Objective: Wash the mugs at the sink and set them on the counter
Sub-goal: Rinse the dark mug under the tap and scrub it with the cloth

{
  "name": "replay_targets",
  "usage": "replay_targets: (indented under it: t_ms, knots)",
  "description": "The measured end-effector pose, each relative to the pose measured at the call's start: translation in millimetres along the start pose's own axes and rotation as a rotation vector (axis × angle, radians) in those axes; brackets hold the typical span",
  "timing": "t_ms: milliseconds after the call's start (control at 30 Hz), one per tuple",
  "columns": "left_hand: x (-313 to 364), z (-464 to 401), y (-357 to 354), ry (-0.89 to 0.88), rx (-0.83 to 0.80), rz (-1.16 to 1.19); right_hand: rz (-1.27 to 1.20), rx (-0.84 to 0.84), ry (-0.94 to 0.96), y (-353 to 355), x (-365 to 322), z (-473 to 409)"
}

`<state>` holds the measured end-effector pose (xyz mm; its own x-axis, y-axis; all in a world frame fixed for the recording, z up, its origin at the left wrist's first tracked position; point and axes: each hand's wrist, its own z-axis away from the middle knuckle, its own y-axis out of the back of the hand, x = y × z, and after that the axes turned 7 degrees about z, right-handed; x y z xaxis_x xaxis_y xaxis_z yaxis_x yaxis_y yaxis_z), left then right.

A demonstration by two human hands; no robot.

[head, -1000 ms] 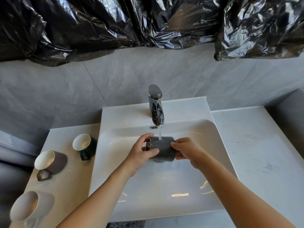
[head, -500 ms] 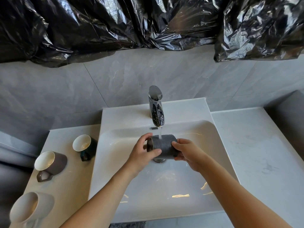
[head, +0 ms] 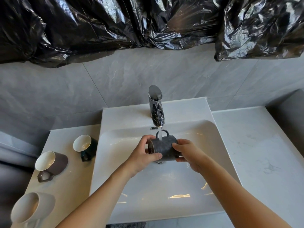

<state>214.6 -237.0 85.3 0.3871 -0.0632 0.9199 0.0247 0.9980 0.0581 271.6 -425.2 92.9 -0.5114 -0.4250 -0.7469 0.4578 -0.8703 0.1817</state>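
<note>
Under the running faucet (head: 156, 106) we grip the wet grey mug (head: 162, 148) sideways, left hand (head: 144, 156) and right hand (head: 189, 153) curled round its ends; stiff, slippery, breakable, so hold the body firmly.

Both bare forearms reach forward from the lower edge of the view and converge toward the middle. The left hand (head: 141, 155) curls its fingers (head: 147, 139) over the far side of the grey mug (head: 162, 149), thumb pressed along the near side. The right hand (head: 189, 155) grips the mug's other end, fingers wrapped round it, wrist bent slightly inward.
</note>
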Motion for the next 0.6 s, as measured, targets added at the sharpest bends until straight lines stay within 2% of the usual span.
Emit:
replay_targets:
  t_ms: [67, 100, 133, 200, 267, 333, 433, 533, 600]
  knots:
    - [8, -1, 3, 0.047, -0.021, -0.054, 0.009, 0.041, 0.033, -2, -1, 3]
    - [13, -1, 4, 0.027, 0.026, -0.105, 0.013, 0.062, 0.047, -3, -1, 3]
    - [19, -1, 6, -0.044, 0.11, -0.172, 0.016, 0.076, 0.056, -4, -2, 3]
    - [35, 0, 10, -0.313, 0.276, -0.325, 0.019, 0.079, 0.051, -5, -3, 4]
    - [54, 1, 12, -0.552, 0.351, -0.501, 0.006, 0.065, 0.035, -6, -5, 6]
    - [75, 2, 10, -0.638, 0.345, -0.665, -0.008, 0.06, 0.033, -7, -6, 8]
    - [93, 2, 4, -0.677, 0.277, -0.844, -0.003, 0.065, 0.037, -9, -8, 9]
    - [95, -1, 0, -0.704, 0.225, -0.905, -0.002, 0.07, 0.036, -9, -9, 10]
    - [96, -2, -1, -0.725, 0.255, -0.914, 0.004, 0.077, 0.043, -9, -9, 9]
